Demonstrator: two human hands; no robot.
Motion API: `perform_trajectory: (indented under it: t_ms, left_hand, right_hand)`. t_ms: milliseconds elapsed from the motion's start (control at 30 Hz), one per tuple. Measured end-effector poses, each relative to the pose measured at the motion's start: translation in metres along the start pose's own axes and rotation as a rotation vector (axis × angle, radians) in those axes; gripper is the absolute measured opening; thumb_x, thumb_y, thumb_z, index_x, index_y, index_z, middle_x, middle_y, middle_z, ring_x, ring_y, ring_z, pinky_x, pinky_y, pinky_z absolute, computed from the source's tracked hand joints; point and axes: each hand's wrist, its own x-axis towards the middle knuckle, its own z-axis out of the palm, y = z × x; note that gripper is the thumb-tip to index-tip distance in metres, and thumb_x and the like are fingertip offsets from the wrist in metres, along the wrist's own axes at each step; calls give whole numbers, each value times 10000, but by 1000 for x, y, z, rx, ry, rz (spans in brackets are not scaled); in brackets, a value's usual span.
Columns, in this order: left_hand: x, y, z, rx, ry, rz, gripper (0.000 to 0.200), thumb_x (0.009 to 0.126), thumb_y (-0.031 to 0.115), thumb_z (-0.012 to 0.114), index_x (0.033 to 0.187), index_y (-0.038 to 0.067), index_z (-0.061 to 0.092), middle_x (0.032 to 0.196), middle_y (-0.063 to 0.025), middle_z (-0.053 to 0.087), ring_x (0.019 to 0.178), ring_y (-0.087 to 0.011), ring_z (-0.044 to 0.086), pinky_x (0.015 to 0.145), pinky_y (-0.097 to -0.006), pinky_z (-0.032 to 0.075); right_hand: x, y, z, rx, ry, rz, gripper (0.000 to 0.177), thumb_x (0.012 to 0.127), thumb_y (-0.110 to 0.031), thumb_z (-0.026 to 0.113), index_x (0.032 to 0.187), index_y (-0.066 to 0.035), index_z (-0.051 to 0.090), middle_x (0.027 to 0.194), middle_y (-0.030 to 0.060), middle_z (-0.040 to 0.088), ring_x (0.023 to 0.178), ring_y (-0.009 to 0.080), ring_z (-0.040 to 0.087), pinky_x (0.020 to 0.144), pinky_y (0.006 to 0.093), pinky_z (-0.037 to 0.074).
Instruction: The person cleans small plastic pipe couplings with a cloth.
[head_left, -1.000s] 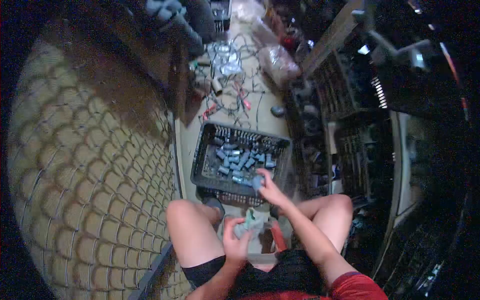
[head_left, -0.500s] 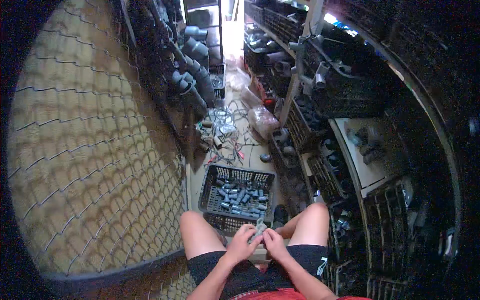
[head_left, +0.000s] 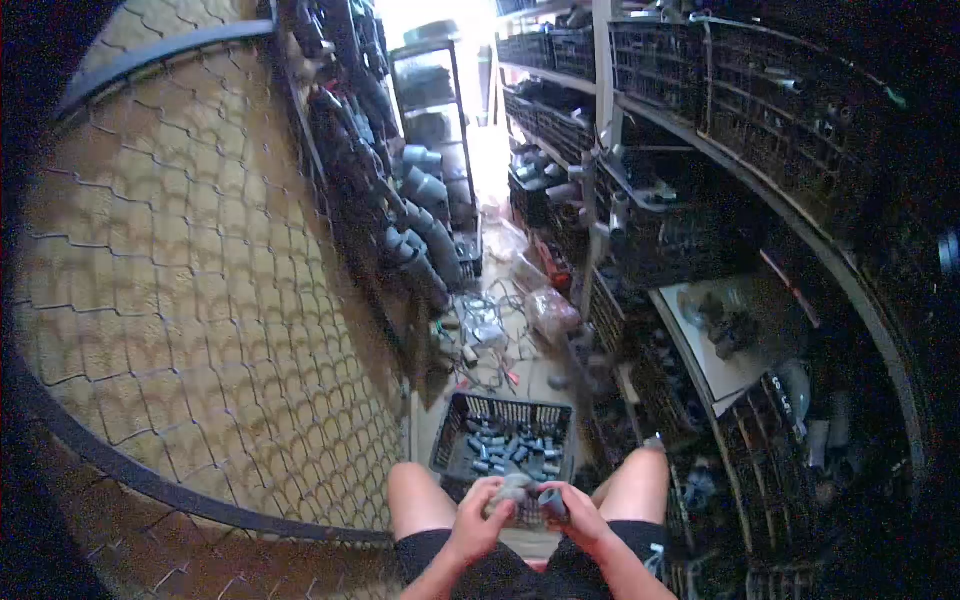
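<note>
On your far left a wire fence [head_left: 200,300] runs along the aisle. Your left hand [head_left: 476,512] is low between your knees, fingers curled closed around a grey fitting [head_left: 512,487] that sticks out past the fingertips toward the other hand. Just behind it on the floor sits a black crate [head_left: 500,404], its near edge under your knuckles, with a loose heap of grey fittings [head_left: 510,447] inside. Your right hand [head_left: 578,512] is closed too, pinching a smaller grey piece [head_left: 552,499] right beside the fitting in the left. Whether the two pieces touch is too small to tell. To your right stand shelves [head_left: 690,200] stacked with dark baskets.
</note>
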Motion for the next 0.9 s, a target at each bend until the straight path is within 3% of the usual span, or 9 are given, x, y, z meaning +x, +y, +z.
perform_trajectory:
  t_ms: [133, 200, 267, 433, 533, 633, 700, 833, 900]
  left_hand:
    - [-8, 18, 7, 157, 65, 154, 294, 749, 133, 765, 933, 11, 571, 1185, -202, 552, 1086, -322, 562, 906, -393, 459]
    - [-12, 17, 19, 113, -60, 183, 367, 766, 159, 755, 1064, 17, 595, 1256, -213, 499, 1116, -330, 548, 934, -390, 449]
    - [-17, 12, 22, 202, -122, 222, 446, 764, 167, 758, 1161, 41, 600, 1283, -220, 493, 1136, -339, 549, 950, -387, 450]
    - [-22, 14, 23, 247, -116, 317, 348, 766, 136, 743, 1080, 39, 630, 1210, -205, 552, 1062, -327, 602, 890, -371, 492]
    - [-24, 13, 19, 167, -98, 146, 353, 766, 156, 756, 1077, 47, 629, 1118, -178, 611, 998, -265, 638, 851, -347, 510]
    - [-23, 27, 8, 42, -131, 10, 379, 780, 192, 759, 1105, 53, 623, 1021, -140, 661, 933, -206, 657, 824, -329, 518]
    - [-19, 45, 2, -101, -170, -150, 382, 800, 194, 739, 1133, 55, 615, 975, -118, 685, 921, -189, 657, 822, -325, 515]
    - [-12, 21, -7, 11, -283, 107, 332, 857, 172, 682, 1145, 27, 605, 992, -84, 679, 921, -143, 635, 808, -306, 509]
    - [-17, 18, -8, -28, -266, 21, 315, 861, 155, 674, 1138, 20, 606, 987, -76, 671, 913, -138, 626, 806, -300, 506]
  right_hand:
    - [-4, 1, 13, 120, 35, -241, 365, 996, -325, 456, 1274, -88, 450, 1046, 63, 586, 877, 154, 572, 733, 306, 471]
    - [-15, -3, 26, 247, 37, -268, 378, 985, -189, 497, 1333, -98, 380, 1116, 76, 576, 950, 177, 585, 832, 358, 502]
    - [1, 25, 14, 293, 118, -349, 351, 958, -141, 544, 1280, -94, 411, 1096, 77, 585, 952, 192, 599, 793, 355, 528]
    - [-8, 27, 13, 330, 173, -320, 309, 917, -141, 616, 1192, -68, 495, 1015, 67, 625, 844, 180, 624, 725, 336, 542]
    - [-13, 20, 7, 175, 158, -187, 210, 876, -191, 684, 976, -10, 651, 883, 36, 663, 788, 153, 639, 704, 303, 530]
    - [-11, 19, -8, -251, 91, -223, 265, 869, -216, 698, 1002, 11, 669, 888, 38, 680, 803, 119, 633, 730, 274, 515]
    - [-18, 13, 0, -261, 77, -231, 286, 873, -247, 698, 1012, 3, 684, 877, 21, 688, 793, 79, 617, 731, 250, 499]
    - [-19, 3, 1, -472, -27, -146, 302, 884, -259, 687, 1087, -38, 659, 883, -16, 673, 791, 56, 595, 744, 238, 488]
    - [-21, 5, 3, -432, -160, -191, 351, 883, -237, 689, 1161, -37, 614, 902, -12, 669, 802, 58, 591, 751, 240, 484]
